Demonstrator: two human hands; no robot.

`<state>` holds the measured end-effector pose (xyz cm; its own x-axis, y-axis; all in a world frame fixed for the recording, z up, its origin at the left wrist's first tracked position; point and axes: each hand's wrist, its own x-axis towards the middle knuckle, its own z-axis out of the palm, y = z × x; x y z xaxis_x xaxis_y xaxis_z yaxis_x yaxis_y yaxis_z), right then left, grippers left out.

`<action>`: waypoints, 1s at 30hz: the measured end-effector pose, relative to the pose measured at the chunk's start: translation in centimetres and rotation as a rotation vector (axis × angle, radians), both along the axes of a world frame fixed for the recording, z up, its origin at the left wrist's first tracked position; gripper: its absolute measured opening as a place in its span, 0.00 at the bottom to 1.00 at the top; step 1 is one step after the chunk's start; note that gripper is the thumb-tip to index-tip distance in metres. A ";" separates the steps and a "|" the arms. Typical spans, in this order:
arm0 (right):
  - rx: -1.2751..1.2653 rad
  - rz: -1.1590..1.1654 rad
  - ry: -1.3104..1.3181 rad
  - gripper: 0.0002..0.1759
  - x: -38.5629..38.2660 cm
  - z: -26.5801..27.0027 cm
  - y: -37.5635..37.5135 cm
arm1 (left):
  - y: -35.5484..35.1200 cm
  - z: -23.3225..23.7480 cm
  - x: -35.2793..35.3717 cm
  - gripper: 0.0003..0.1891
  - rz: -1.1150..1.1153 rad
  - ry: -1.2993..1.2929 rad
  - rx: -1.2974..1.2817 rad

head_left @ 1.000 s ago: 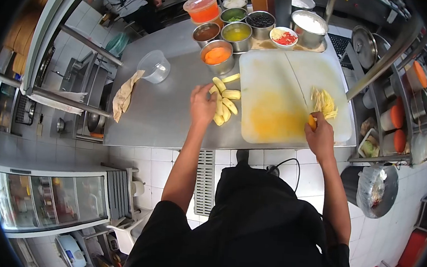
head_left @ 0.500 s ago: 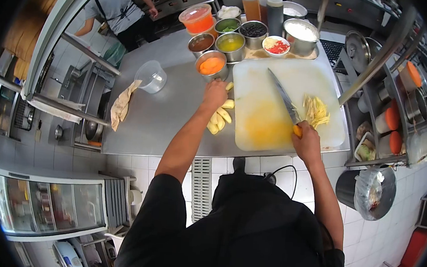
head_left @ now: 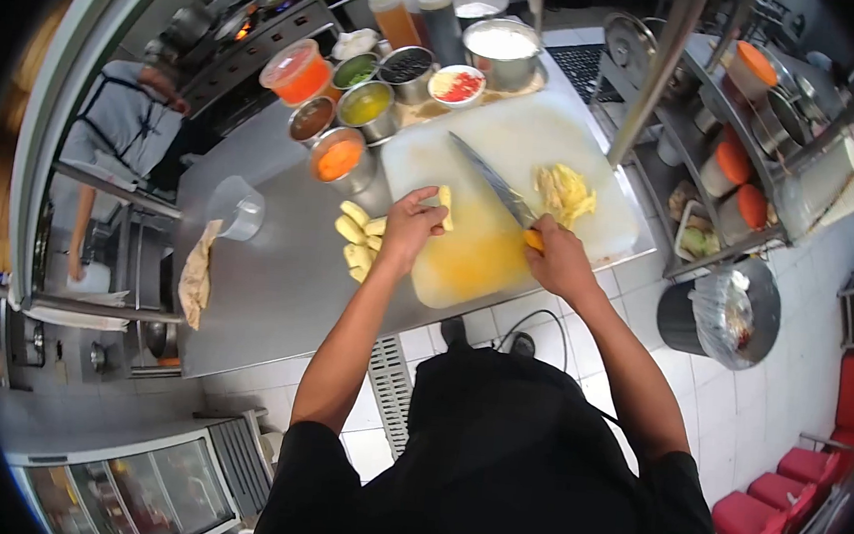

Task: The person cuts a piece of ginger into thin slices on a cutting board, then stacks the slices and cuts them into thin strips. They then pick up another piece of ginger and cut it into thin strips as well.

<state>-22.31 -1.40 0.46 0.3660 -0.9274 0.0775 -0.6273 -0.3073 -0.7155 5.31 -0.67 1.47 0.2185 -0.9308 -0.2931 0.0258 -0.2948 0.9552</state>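
While left hand (head_left: 412, 228) pinches yellow piece (head_left: 443, 206) onto cutting board (head_left: 558, 137), seemingly steadying it, right hand (head_left: 560, 264) grips knife (head_left: 489, 177), blade angled far-left; 1 pile of pieces (head_left: 357, 241) lies left on worktop (head_left: 275, 285).

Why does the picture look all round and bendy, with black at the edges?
Head view: a fisheye lens curves the steel counter and leaves a black ring around the edges. Head view, middle: bright and sharp, the left hand holding a yellow food piece and the right hand gripping the knife show clearly over the cutting board.
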 end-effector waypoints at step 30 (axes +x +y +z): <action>-0.093 -0.115 0.075 0.16 -1.8 3.0 2.2 | -3.1 2.4 -10.3 0.09 -0.192 -0.948 -0.624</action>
<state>-24.15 0.76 3.49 0.2657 -0.9536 0.1414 -0.7127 -0.2931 -0.6373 -4.95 -3.72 3.82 -0.0558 -0.8980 0.4365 -0.7751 0.3145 0.5481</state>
